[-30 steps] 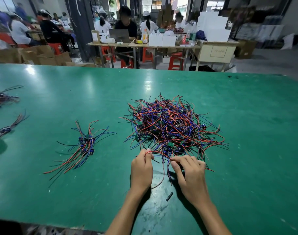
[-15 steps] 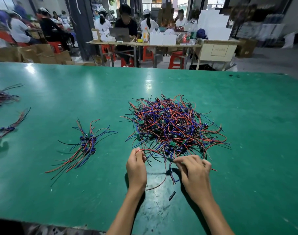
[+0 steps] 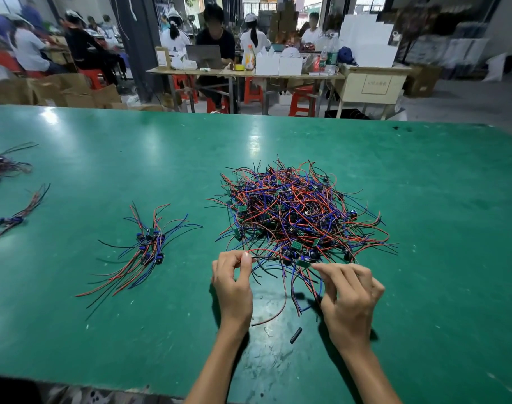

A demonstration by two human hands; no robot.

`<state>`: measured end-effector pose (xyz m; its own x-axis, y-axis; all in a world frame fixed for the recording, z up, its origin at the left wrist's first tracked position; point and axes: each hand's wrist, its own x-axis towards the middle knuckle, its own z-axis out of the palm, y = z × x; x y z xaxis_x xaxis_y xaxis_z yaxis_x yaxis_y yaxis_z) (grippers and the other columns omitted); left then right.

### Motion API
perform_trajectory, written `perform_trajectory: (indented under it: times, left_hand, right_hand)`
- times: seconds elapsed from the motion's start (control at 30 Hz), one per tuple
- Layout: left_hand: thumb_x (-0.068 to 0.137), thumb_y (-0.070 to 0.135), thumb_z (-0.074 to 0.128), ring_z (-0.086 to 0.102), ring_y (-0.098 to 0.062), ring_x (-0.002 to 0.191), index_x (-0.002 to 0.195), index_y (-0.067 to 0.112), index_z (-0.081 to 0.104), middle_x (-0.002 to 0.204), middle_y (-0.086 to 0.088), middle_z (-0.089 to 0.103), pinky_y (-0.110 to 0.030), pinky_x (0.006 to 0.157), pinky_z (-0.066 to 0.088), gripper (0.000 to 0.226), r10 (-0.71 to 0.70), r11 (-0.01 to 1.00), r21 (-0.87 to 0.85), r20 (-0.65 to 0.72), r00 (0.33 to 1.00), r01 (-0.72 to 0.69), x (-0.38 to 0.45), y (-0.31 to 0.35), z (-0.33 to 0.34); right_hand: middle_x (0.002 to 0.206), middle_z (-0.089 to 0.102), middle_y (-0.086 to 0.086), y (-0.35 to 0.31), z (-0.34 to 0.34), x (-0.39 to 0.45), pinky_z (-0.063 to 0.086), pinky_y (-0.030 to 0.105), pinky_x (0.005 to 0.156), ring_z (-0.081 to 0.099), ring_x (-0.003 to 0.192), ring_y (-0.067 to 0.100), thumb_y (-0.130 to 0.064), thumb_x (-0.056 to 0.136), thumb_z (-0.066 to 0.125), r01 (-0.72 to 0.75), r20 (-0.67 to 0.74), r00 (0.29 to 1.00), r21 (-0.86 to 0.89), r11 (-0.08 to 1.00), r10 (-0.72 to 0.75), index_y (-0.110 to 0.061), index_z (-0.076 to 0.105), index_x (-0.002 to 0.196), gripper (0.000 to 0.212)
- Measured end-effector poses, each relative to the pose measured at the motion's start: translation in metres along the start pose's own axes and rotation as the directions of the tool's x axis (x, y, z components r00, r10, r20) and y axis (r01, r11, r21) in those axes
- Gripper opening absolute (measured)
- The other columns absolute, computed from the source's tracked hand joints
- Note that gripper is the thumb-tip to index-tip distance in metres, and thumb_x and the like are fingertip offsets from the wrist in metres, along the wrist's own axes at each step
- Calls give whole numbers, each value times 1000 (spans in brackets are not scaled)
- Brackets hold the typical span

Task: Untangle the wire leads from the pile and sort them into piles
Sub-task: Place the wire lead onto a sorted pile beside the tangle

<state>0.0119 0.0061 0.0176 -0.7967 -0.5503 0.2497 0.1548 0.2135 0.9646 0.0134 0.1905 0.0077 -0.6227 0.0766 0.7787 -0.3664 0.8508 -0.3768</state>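
A big tangled pile of red, blue and black wire leads (image 3: 298,214) with small green boards lies in the middle of the green table (image 3: 423,199). At its near edge my left hand (image 3: 233,284) pinches the end of a red wire. My right hand (image 3: 349,295) pinches a small green board (image 3: 304,262) with leads hanging below it. A sorted pile of leads (image 3: 144,252) lies to the left of my hands.
Two more wire bundles lie at the table's left edge, one near (image 3: 13,220) and one farther back (image 3: 4,166). A short black tube piece (image 3: 295,335) and a loose red wire (image 3: 273,312) lie between my wrists. People sit at tables beyond the far edge.
Both hands have lifted slightly and spread apart, drawing a red wire and a board with its leads out of the pile's near edge.
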Motion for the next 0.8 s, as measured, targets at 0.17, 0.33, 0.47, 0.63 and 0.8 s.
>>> perform_trajectory:
  times: [0.17,0.33,0.47,0.63,0.8]
  left_hand:
    - [100,28,58,47,-10,91,92,44,65,90,17,63,-33,75,19,19,111,964,250,-87,990,-86,-3,5,3]
    - [105,29,42,39,-10,92,108,49,66,86,16,50,-37,73,17,32,164,942,304,-47,985,-142,-3,4,4]
    - [98,6,59,42,-12,93,100,47,71,87,12,54,-35,75,19,43,164,949,284,-80,983,-135,-4,5,3]
    - [72,-27,55,39,-15,87,89,30,78,86,7,51,-34,68,18,63,300,910,349,-178,937,-225,-9,8,2]
    - [65,-26,52,42,-16,96,83,30,71,99,6,55,-33,70,15,61,312,896,401,-263,913,-190,-12,9,2]
  right_hand:
    - [91,64,-20,-1,-2,0,23,33,81,53,95,17,-7,79,63,-45,-40,998,102,994,49,-24,75,92,25]
    - [91,63,-21,-1,-4,2,26,33,78,50,92,15,-4,77,60,-42,-89,994,145,988,56,-17,73,84,21]
    - [91,66,-19,-1,-4,2,27,33,76,51,91,16,6,70,64,-44,-115,992,122,992,58,-17,73,83,28]
    - [94,70,-13,0,-2,0,39,40,72,51,89,18,12,66,61,-5,-112,994,152,988,22,-17,73,84,36]
    - [93,72,-11,1,-1,-2,35,37,73,54,87,20,7,72,61,26,-120,993,150,988,-8,-21,70,89,34]
